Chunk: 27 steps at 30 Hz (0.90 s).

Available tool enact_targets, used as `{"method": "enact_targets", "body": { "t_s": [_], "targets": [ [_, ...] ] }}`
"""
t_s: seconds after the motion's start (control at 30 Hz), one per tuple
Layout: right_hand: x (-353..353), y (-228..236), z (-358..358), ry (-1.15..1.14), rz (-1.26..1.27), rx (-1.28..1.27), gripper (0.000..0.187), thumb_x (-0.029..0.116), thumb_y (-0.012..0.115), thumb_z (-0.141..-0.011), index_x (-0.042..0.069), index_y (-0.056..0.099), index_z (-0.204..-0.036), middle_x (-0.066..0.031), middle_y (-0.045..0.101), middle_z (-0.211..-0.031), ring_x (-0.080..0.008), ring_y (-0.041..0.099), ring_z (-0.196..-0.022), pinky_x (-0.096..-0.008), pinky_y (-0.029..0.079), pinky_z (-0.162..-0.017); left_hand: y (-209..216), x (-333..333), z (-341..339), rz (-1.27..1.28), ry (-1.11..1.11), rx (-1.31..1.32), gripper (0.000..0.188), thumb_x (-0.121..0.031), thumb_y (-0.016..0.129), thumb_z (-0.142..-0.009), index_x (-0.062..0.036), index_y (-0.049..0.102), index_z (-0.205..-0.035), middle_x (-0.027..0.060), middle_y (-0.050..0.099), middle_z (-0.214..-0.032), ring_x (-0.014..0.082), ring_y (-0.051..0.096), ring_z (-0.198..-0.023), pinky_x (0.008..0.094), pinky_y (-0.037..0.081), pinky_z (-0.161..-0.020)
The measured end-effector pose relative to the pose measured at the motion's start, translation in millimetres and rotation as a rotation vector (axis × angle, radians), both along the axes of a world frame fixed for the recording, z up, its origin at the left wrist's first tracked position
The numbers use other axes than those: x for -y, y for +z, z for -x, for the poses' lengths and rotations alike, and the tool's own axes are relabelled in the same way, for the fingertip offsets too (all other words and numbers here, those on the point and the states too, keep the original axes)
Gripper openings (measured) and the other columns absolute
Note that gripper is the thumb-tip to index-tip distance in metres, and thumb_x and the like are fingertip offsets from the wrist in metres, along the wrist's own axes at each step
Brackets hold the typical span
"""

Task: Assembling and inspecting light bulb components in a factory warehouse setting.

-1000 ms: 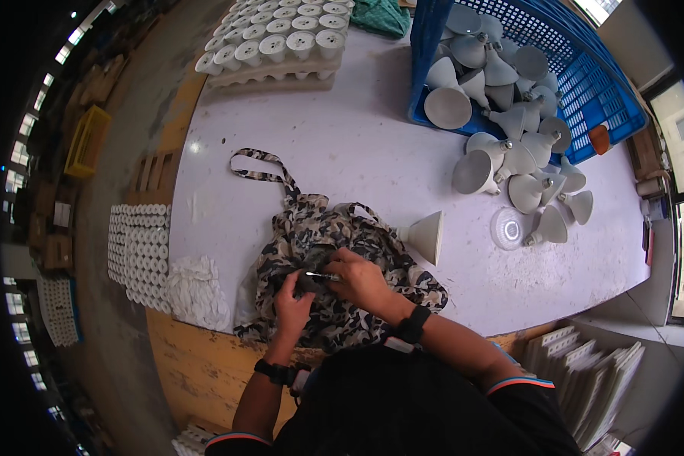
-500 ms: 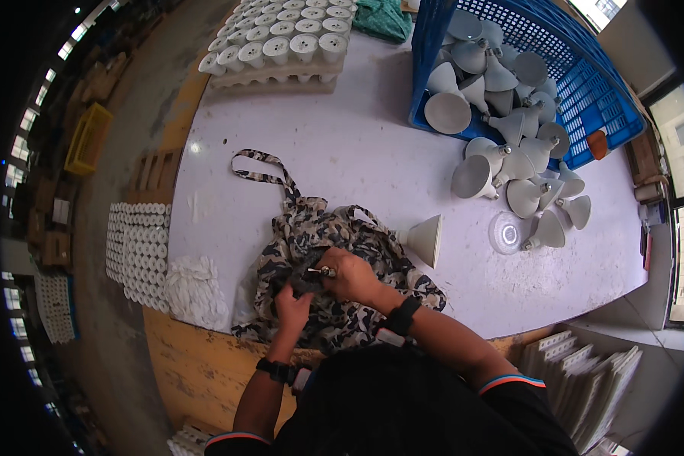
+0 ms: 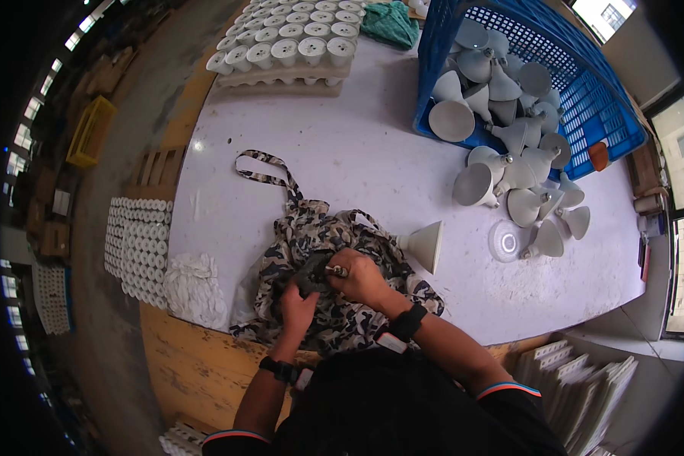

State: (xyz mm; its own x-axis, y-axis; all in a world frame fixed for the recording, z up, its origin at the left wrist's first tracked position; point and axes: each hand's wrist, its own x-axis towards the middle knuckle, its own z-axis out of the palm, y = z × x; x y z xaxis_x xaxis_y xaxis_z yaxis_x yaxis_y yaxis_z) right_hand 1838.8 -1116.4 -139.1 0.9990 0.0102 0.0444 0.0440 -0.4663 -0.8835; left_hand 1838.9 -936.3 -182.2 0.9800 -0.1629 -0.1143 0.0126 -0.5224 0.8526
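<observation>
Right hand (image 3: 361, 281) was closed, fingers curled around a small metal-tipped object (image 3: 336, 270); most of it sat inside the fist, so couldn't tell what it was. Left hand (image 3: 297, 302) was partly bent, thumb and fingers at the lower edge of dark grey material (image 3: 311, 272); fingertips hidden, couldn't tell if it gripped. The metal tip was over that material, between the two hands. Both hands were above a crumpled camouflage cloth (image 3: 304, 228) near the front edge of the white table (image 3: 281, 144), its strap (image 3: 262, 156) looped out toward the far side. One white cone-shaped lamp (image 3: 424, 246) lay just right of the cloth. Farther right: a clear round disc (image 3: 504, 241) and a cluster of loose lamps (image 3: 473, 185) in front of the blue crate (image 3: 431, 68), which held more lamps. Far left: rows of white cups (image 3: 311, 47) in a tray. Near left: crumpled white fabric (image 3: 194, 285) at the table edge
</observation>
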Motion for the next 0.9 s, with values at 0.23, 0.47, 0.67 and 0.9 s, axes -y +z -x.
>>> {"method": "enact_targets", "body": {
  "t_s": [0.23,0.47,0.67,0.9],
  "targets": [
    [11.3,9.0,1.0,0.086,0.141,0.138,0.015,0.008,0.064,-0.064,0.005,0.062,-0.078,-0.0092,0.057,-0.08,-0.0288,0.056,-0.076,-0.0354,0.047,-0.07,16.6,29.2,3.3,0.111,-0.154,0.004,0.04,-0.009,0.072,-0.065,-0.0024,0.053,-0.1,0.0156,0.058,-0.099,0.0307,0.058,-0.09,0.0354,0.045,-0.075],
    [28.7,26.5,13.8,-0.019,-0.144,-0.193,0.016,0.01,0.065,-0.065,0.006,0.063,-0.08,-0.0099,0.059,-0.081,-0.0288,0.057,-0.078,-0.0349,0.047,-0.07,29.4,36.2,-3.7,0.022,-0.177,0.235,0.04,-0.006,0.074,-0.057,-0.002,0.054,-0.091,0.0141,0.053,-0.088,0.035,0.05,-0.087,0.0411,0.042,-0.074],
    [39.7,24.1,15.0,-0.006,0.095,0.096,0.018,0.011,0.066,-0.067,0.006,0.064,-0.084,-0.0112,0.059,-0.083,-0.0292,0.058,-0.077,-0.0335,0.046,-0.069,34.3,32.9,-4.9,-0.067,-0.187,0.293,0.034,-0.006,0.072,-0.061,-0.0017,0.054,-0.089,0.0143,0.053,-0.089,0.0363,0.051,-0.087,0.0412,0.042,-0.074],
    [61.1,32.9,16.2,-0.161,-0.43,-0.376,0.013,0.014,0.063,-0.079,0.005,0.065,-0.088,-0.0026,0.062,-0.079,-0.0086,0.054,-0.072,-0.0247,0.044,-0.067,40.4,28.2,-1.5,-0.023,-0.188,0.141,0.031,-0.007,0.069,-0.067,-0.0017,0.054,-0.093,0.0157,0.057,-0.085,0.0377,0.056,-0.081,0.0387,0.046,-0.066]
  ]
}}
